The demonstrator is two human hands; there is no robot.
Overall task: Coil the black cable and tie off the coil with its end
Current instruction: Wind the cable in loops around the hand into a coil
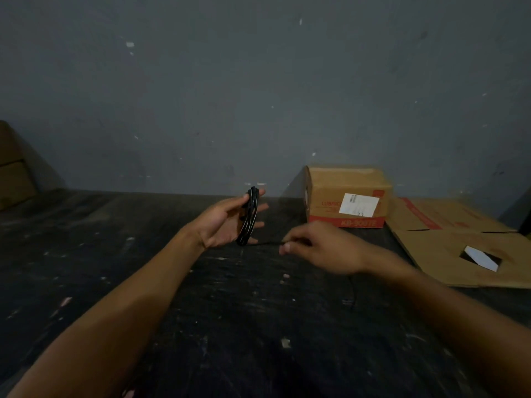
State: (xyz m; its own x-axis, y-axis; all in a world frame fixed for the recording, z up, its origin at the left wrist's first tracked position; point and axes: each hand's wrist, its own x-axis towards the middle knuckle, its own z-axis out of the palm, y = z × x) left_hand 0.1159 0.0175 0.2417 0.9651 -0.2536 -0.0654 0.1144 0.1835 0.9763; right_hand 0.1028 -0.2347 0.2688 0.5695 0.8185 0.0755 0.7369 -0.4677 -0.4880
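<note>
The black cable (249,216) is wound in several loops around the fingers of my left hand (227,222), which is held palm up above the dark table (143,268). A short run of cable leads from the bottom of the coil to the right. My right hand (319,248) pinches that run between thumb and forefinger, a little right of the coil. A loose tail of cable (352,294) hangs below my right wrist and curves down over the table.
A closed cardboard box (347,196) with a white label stands against the grey wall at the back right. Flattened cardboard (459,242) lies at the right edge of the table. Another brown box (11,165) sits at the far left.
</note>
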